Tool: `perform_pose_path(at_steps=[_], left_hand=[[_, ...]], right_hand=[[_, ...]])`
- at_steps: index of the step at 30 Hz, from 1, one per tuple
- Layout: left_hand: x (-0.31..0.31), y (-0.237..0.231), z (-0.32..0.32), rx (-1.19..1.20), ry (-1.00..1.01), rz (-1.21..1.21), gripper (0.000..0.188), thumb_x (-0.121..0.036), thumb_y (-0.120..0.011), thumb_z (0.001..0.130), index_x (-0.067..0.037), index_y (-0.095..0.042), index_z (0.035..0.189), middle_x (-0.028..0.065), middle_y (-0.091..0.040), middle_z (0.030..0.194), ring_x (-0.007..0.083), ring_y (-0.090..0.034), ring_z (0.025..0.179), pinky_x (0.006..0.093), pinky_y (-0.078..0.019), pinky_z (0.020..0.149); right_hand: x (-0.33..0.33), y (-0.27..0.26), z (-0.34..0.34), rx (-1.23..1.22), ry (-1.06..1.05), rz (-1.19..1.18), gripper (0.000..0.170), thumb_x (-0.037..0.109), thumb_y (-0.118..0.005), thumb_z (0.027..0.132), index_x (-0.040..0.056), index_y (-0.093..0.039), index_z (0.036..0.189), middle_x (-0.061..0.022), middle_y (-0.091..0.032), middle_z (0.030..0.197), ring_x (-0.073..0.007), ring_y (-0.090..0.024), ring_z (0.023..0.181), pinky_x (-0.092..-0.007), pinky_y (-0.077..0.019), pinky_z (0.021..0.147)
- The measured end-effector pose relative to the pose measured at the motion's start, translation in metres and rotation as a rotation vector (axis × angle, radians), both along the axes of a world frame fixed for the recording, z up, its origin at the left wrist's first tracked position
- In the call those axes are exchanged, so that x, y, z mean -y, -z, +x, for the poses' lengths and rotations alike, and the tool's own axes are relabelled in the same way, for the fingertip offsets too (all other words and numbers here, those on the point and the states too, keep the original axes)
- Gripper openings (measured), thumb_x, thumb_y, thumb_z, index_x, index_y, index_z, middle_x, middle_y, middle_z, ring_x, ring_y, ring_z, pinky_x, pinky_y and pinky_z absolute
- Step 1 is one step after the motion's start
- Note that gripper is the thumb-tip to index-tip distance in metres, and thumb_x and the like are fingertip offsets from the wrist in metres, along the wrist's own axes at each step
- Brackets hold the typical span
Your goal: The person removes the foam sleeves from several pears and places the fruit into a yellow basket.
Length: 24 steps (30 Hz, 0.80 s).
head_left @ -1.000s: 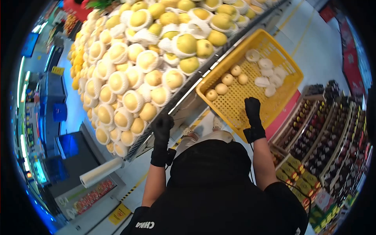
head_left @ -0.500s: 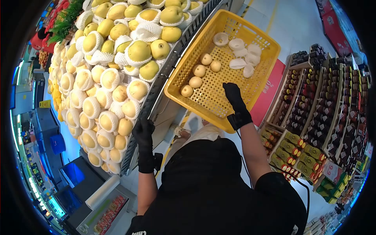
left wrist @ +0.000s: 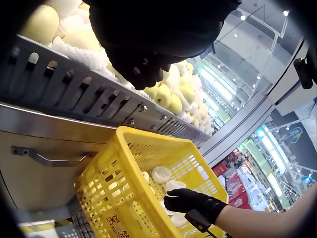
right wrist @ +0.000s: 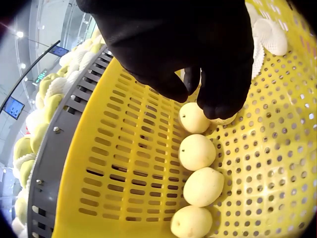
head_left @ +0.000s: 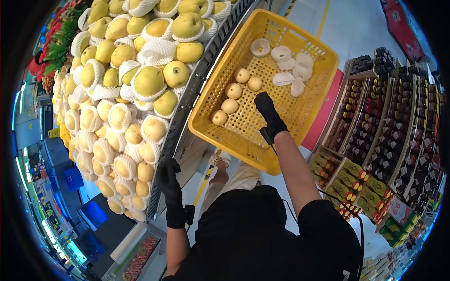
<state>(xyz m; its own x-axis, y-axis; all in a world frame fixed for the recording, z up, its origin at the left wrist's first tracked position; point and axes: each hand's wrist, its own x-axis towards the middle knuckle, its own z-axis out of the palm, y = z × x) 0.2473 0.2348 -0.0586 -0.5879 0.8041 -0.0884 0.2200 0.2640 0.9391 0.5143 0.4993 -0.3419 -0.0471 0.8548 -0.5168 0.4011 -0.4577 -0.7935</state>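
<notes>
Over the yellow plastic basket [head_left: 291,126] hangs my right hand [head_left: 268,111], in a black glove. In the right wrist view its bent fingers [right wrist: 225,91] and thumb stand apart, fingertips right at one of the round pale-yellow pears [right wrist: 197,152]. The pears [head_left: 229,106] lie against the basket's left side, partly covered by the hand in the wrist view. Beside the display's edge is my gloved left hand [head_left: 168,180], loosely curled with nothing seen in it. Its dark underside [left wrist: 153,29] fills the top of the left wrist view.
Empty white foam nets [head_left: 302,68] lie at the basket's far right. A sloping display of larger yellow pears [head_left: 147,82], many in foam nets, rises at left behind a slotted grey rail [left wrist: 64,84]. Shelves of jars [head_left: 389,126] stand at right; a plastic-bag roll [head_left: 129,243] is lower left.
The head view has turned, shifting the display and basket leftward. My right hand has moved across the basket, closer to the pears. My left hand stays by the display edge.
</notes>
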Motion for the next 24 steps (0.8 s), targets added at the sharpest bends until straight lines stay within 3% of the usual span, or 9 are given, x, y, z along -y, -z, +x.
perform_pose_path(at_steps=[2,5,8,9,12,13,17,24], left_hand=[[-0.005,0.004,0.002,-0.039,0.012,-0.014,0.010,-0.006,-0.050,0.094,0.000,-0.058,0.097,0.0072,-0.059,0.084,0.0131,-0.054,0.075,0.0267,-0.0453,0.072],[-0.014,0.008,0.006,-0.067,0.043,-0.041,0.009,-0.003,-0.051,0.093,0.000,-0.058,0.096,0.0073,-0.059,0.086,0.0143,-0.055,0.079,0.0279,-0.0457,0.076],[-0.020,0.010,0.006,-0.071,0.066,-0.071,0.008,-0.001,-0.051,0.093,0.000,-0.058,0.097,0.0068,-0.059,0.087,0.0143,-0.055,0.080,0.0281,-0.0455,0.078],[-0.022,0.009,0.004,-0.078,0.062,-0.073,0.008,-0.001,-0.052,0.092,0.000,-0.058,0.097,0.0066,-0.059,0.087,0.0142,-0.055,0.081,0.0280,-0.0454,0.078],[-0.029,0.004,0.003,-0.074,0.017,-0.110,0.008,-0.003,-0.053,0.093,0.000,-0.058,0.097,0.0061,-0.059,0.087,0.0139,-0.054,0.081,0.0281,-0.0448,0.079],[-0.031,0.003,0.004,-0.054,-0.003,-0.114,0.007,-0.003,-0.053,0.093,0.001,-0.058,0.097,0.0061,-0.059,0.087,0.0139,-0.054,0.081,0.0281,-0.0447,0.079],[-0.032,0.009,0.004,-0.061,0.021,-0.142,0.007,-0.002,-0.053,0.093,0.000,-0.059,0.096,0.0060,-0.059,0.087,0.0137,-0.054,0.080,0.0281,-0.0447,0.078],[-0.046,0.008,0.009,-0.095,0.093,-0.138,0.007,0.002,-0.052,0.092,0.000,-0.058,0.095,0.0066,-0.059,0.087,0.0143,-0.055,0.081,0.0291,-0.0448,0.081]], right_hand=[[-0.013,-0.017,-0.001,0.043,-0.042,-0.050,0.034,0.015,-0.063,0.080,-0.0009,-0.054,0.110,-0.0236,-0.064,0.093,-0.0361,-0.065,0.084,-0.0413,-0.0523,0.074],[-0.034,0.011,-0.008,0.187,-0.060,0.120,0.044,0.015,-0.066,0.078,0.0006,-0.053,0.118,-0.0255,-0.060,0.104,-0.0374,-0.063,0.096,-0.0420,-0.0522,0.081],[-0.056,0.070,-0.012,0.245,-0.068,0.259,0.054,0.016,-0.069,0.076,0.0030,-0.051,0.125,-0.0264,-0.054,0.115,-0.0398,-0.058,0.105,-0.0441,-0.0502,0.088],[-0.063,0.055,-0.013,0.235,-0.099,0.148,0.062,0.019,-0.072,0.076,0.0067,-0.045,0.131,-0.0241,-0.046,0.126,-0.0420,-0.052,0.114,-0.0484,-0.0468,0.093],[-0.070,0.046,-0.023,0.472,-0.146,0.188,0.077,0.021,-0.076,0.072,0.0050,-0.040,0.138,-0.0233,-0.048,0.129,-0.0388,-0.052,0.117,-0.0452,-0.0451,0.097],[-0.076,0.048,-0.024,0.466,-0.188,0.131,0.081,0.025,-0.078,0.072,0.0088,-0.037,0.140,-0.0217,-0.039,0.138,-0.0403,-0.044,0.124,-0.0477,-0.0412,0.101],[-0.076,0.058,-0.027,0.474,-0.259,0.102,0.080,0.025,-0.078,0.074,0.0155,-0.035,0.140,-0.0198,-0.041,0.136,-0.0402,-0.046,0.122,-0.0472,-0.0430,0.099],[-0.063,0.077,-0.031,0.321,-0.034,0.147,0.081,0.016,-0.080,0.070,0.0109,-0.035,0.137,-0.0173,-0.044,0.129,-0.0389,-0.049,0.117,-0.0485,-0.0435,0.097]])
